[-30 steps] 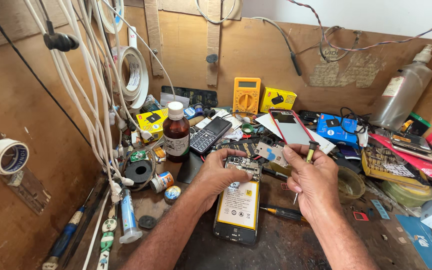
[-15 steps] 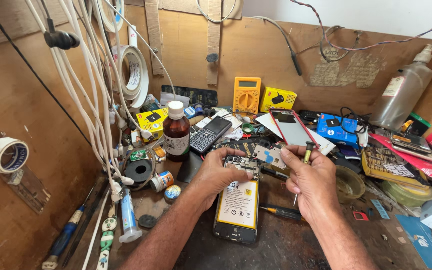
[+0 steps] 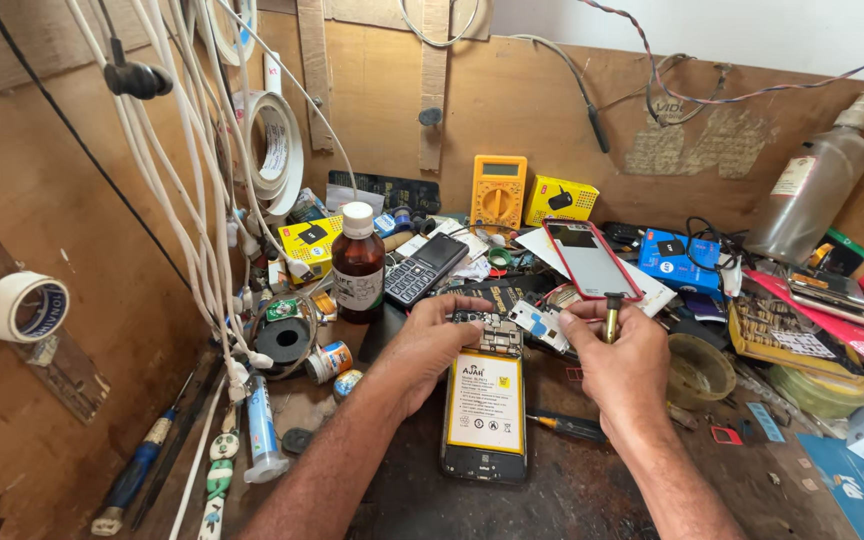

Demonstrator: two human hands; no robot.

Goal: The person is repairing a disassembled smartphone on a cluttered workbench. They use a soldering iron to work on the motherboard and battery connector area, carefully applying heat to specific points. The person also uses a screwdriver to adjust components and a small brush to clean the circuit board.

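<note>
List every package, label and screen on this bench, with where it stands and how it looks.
Battery label: on the opened phone under the hands, yellow and white rectangle.
Brown bottle: left of the phone, white cap, pale label.
Multimeter: at the back wall, yellow, small grey screen.
Yellow box: right of the multimeter.
Blue box: right of centre.
Red-edged phone: leaning behind the right hand, grey screen.

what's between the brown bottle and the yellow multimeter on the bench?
In the head view, a dark keypad phone lies tilted between the brown bottle and the yellow multimeter, with small clutter behind it.
</note>
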